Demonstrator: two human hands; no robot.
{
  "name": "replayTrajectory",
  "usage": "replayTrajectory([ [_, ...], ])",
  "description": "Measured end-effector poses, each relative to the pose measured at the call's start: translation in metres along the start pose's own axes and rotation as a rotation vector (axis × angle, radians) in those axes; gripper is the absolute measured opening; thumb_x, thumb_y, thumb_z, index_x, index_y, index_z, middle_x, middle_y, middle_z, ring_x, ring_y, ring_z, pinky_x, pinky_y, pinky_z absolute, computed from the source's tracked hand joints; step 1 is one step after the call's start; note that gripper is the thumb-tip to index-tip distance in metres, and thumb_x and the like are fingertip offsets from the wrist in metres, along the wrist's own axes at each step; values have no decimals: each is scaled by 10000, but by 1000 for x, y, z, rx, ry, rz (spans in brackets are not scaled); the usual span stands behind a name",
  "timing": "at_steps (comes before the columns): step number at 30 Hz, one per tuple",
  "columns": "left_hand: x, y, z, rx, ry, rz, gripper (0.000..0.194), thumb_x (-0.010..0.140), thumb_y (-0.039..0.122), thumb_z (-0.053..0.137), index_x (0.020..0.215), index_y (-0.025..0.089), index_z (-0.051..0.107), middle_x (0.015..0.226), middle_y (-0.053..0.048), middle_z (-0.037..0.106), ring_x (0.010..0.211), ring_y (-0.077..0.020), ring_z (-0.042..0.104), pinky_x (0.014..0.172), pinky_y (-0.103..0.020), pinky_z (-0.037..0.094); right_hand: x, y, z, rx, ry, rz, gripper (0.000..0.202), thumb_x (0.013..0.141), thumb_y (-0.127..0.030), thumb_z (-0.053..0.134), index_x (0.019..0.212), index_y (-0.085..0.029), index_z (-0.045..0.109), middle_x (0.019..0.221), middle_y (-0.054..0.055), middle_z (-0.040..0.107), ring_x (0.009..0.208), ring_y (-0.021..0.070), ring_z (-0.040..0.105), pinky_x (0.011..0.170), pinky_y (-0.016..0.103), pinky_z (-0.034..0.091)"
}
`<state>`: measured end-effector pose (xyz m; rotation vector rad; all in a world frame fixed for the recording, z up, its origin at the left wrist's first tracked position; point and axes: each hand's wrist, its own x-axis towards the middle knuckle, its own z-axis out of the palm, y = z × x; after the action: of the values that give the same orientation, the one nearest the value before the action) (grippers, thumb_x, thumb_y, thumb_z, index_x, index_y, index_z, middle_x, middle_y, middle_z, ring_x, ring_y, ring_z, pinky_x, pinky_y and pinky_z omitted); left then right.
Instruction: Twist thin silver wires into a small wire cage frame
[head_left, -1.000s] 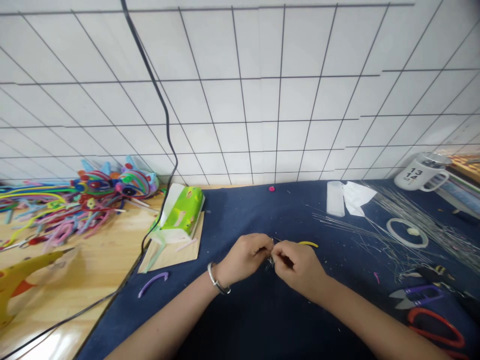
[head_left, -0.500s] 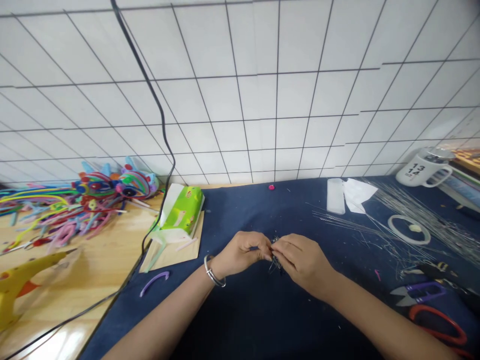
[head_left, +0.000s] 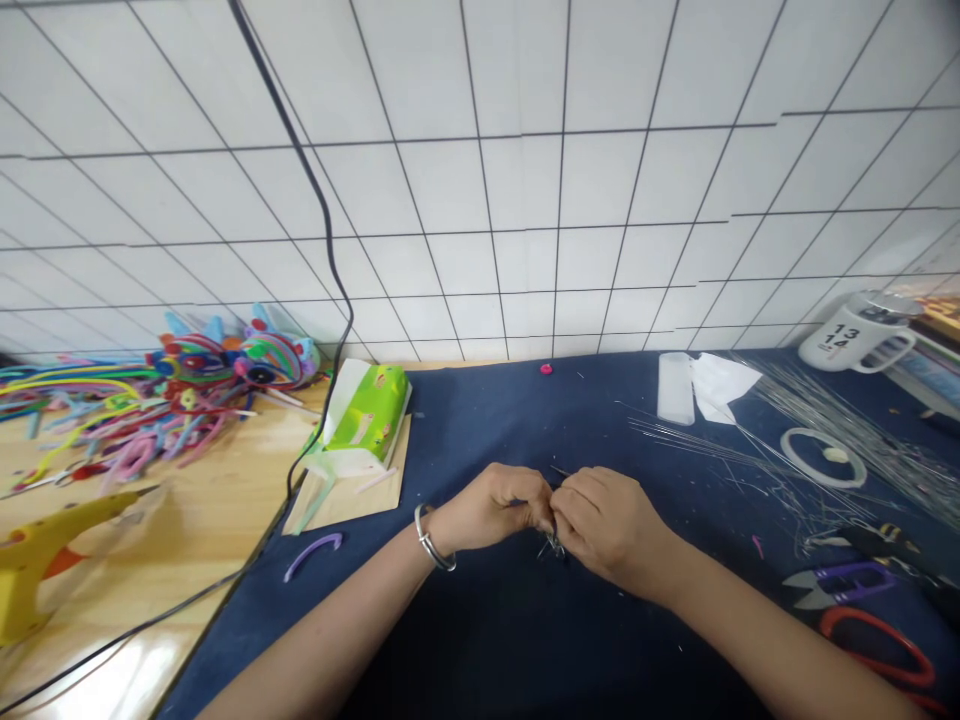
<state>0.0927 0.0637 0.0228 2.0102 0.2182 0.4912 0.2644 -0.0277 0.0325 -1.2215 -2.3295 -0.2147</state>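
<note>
Over the dark blue cloth [head_left: 480, 420], my two hands meet at a small tangle of thin silvery wire [head_left: 553, 547]. My left hand [head_left: 506, 508], with a silver bangle at its wrist, pinches the wire between thumb and forefinger. Curled close against it, my right hand [head_left: 604, 525] grips the same bundle from the other side. Wire ends poke out below the fingertips, and a short dark tip shows above them. Most of the bundle is hidden by the fingers, so its shape cannot be made out.
Loose long wires [head_left: 847, 430] lie right, by a clear ring [head_left: 823, 458], purple-handled snips [head_left: 844, 583] and red-handled scissors [head_left: 877, 640]. A mug [head_left: 851, 338] stands back right. Left are a tissue pack [head_left: 367, 415], a yellow glue gun [head_left: 45, 560], colourful pipe cleaners [head_left: 142, 425] and a black cable [head_left: 328, 230].
My right hand has closed further around the wire bundle, which is now more covered and sits slightly lower. The whole view has shifted a little.
</note>
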Motion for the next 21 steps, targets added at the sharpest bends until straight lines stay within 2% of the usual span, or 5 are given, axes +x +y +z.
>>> replayTrajectory([
  [3, 0, 0, 0, -97, 26, -23, 174, 807, 206, 571, 664, 124, 629, 716, -67, 649, 698, -127, 618, 667, -240, 504, -3, 1, 9, 101, 96, 101, 162, 802, -89, 438, 674, -164, 502, 637, 14, 503, 612, 126, 450, 577, 271, 366],
  [6, 0, 1, 0, -219, 55, -59, 181, 790, 237, 600, 664, 111, 630, 724, -70, 646, 689, -128, 617, 658, -247, 507, -3, 2, 11, 219, 138, 156, 137, 774, -73, 454, 682, -168, 490, 618, -6, 486, 580, 106, 428, 550, 247, 348],
  [15, -1, -1, 2, -569, 181, -229, 156, 727, 205, 674, 687, 94, 571, 763, -51, 635, 637, -109, 607, 616, -254, 505, 0, 1, 5, 426, 153, 307, 131, 718, -67, 469, 648, -177, 474, 594, -32, 454, 524, 71, 412, 515, 203, 336],
  [21, -1, -8, 4, -615, 275, -288, 164, 706, 164, 689, 705, 96, 540, 796, -48, 633, 651, -94, 582, 621, -237, 477, 1, 1, 7, 430, 109, 298, 130, 697, -61, 463, 651, -181, 486, 594, -27, 465, 539, 81, 424, 533, 208, 346],
])
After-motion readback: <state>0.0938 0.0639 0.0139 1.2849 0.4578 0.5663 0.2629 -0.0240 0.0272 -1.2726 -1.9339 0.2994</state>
